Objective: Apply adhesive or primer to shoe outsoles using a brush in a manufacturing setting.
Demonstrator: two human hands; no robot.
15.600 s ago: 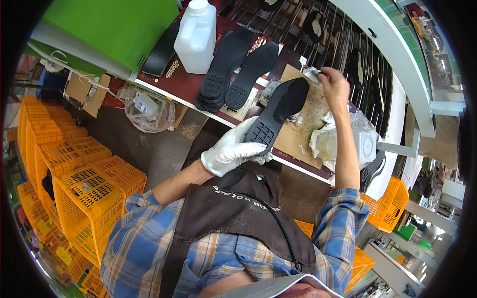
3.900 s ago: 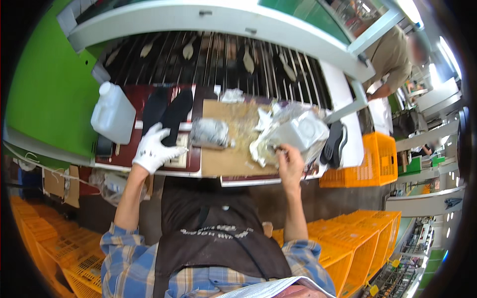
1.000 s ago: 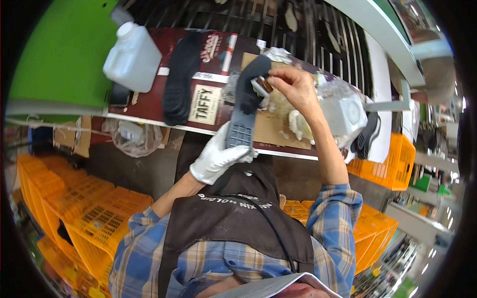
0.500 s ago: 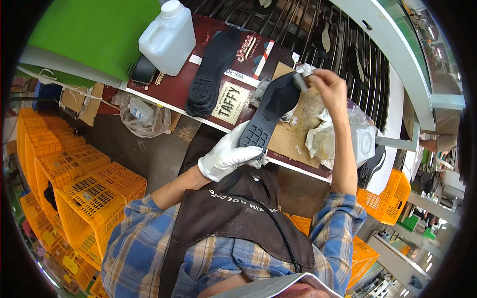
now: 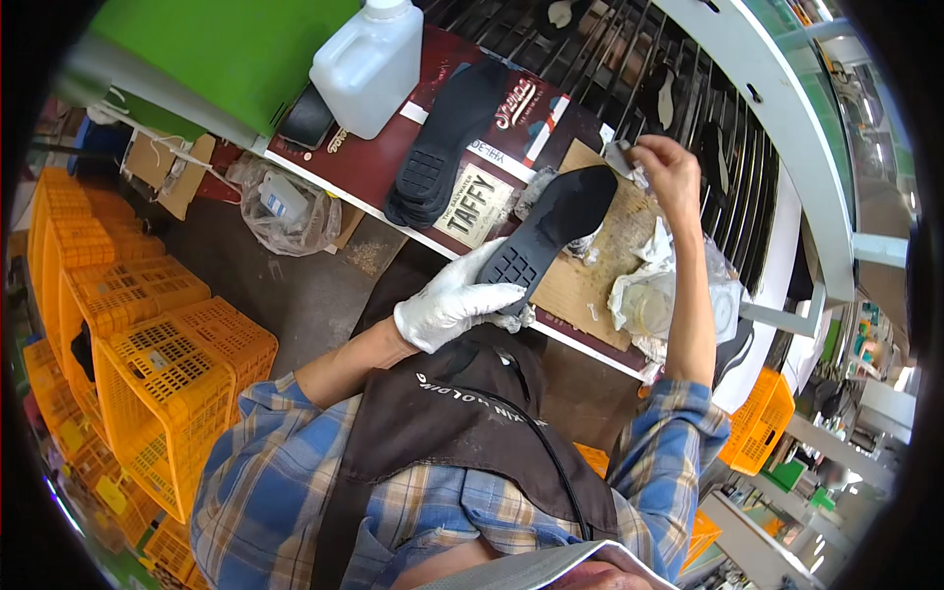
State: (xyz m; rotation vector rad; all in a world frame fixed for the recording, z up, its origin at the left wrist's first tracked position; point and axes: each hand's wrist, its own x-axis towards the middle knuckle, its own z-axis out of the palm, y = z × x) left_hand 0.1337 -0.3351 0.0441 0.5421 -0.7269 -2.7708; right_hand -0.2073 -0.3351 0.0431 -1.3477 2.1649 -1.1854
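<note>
While the left hand (image 5: pixel 454 303), in a white glove, is closed round the heel end of a black shoe sole (image 5: pixel 546 232), that sole is held tilted over the near edge of the worktop (image 5: pixel 383 167), tread side up, its toe end reaching toward the middle of a brown cardboard sheet (image 5: pixel 590 285).

Right hand (image 5: pixel 669 169): bare, raised over the far edge of the cardboard sheet, fingers pinched on a small pale object (image 5: pixel 619 157) just beside the sole's toe end; what that object is cannot be told.

Items on the worktop:
- Stack of black soles (image 5: pixel 447 138), lying lengthwise near the middle, on a dark red printed board, well apart from the held sole's heel and close to its toe.
- White plastic jug (image 5: pixel 369 61), upright at the far left corner, just beside a flat black item (image 5: pixel 307 116).
- Crumpled pale rags and clear plastic (image 5: pixel 654 285), heaped at the right end of the cardboard sheet, under the right forearm.

Beyond the far edge: a metal rack of rods (image 5: pixel 629 59) with sole-shaped pieces resting on it, and a green panel (image 5: pixel 216 49) to the left.

Below the near edge: orange plastic crates (image 5: pixel 167 364) stacked at the left, a clear bag (image 5: pixel 285 206) with a bottle inside hanging under the worktop's left end.
</note>
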